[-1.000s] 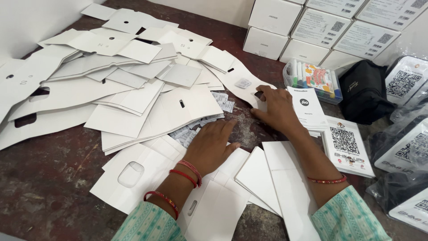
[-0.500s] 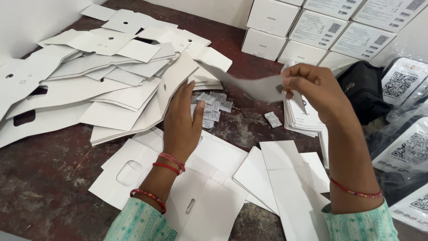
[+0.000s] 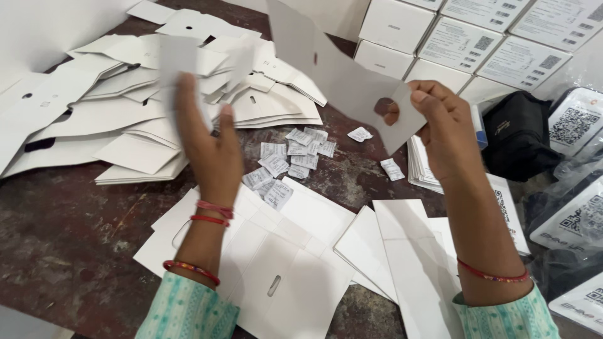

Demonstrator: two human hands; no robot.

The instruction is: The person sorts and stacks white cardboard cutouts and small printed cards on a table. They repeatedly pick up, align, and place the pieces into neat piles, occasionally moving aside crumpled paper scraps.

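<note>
My right hand [image 3: 440, 132] is raised over the table and grips a flat white die-cut card [image 3: 333, 69] by its lower corner, with the thumb at a round hole. My left hand [image 3: 210, 150] is also lifted, fingers pointing up. A blurred white piece [image 3: 179, 63] sits at its fingertips, and I cannot tell whether it is held. Below and between the hands lie several small white sachets [image 3: 295, 157] on the dark brown table [image 3: 69, 220]. Flat white cards [image 3: 295, 276] lie under my forearms.
A big heap of flat white cards [image 3: 113, 113] covers the table's left and far side. White boxes [image 3: 465, 44] are stacked at the back right. A black pouch [image 3: 518, 135], code cards in plastic sleeves [image 3: 575, 125] and a thin card stack [image 3: 424, 169] sit at the right.
My left hand rose off the sachets into the air. My right hand lifted the white card higher and further forward, so it now stands more upright.
</note>
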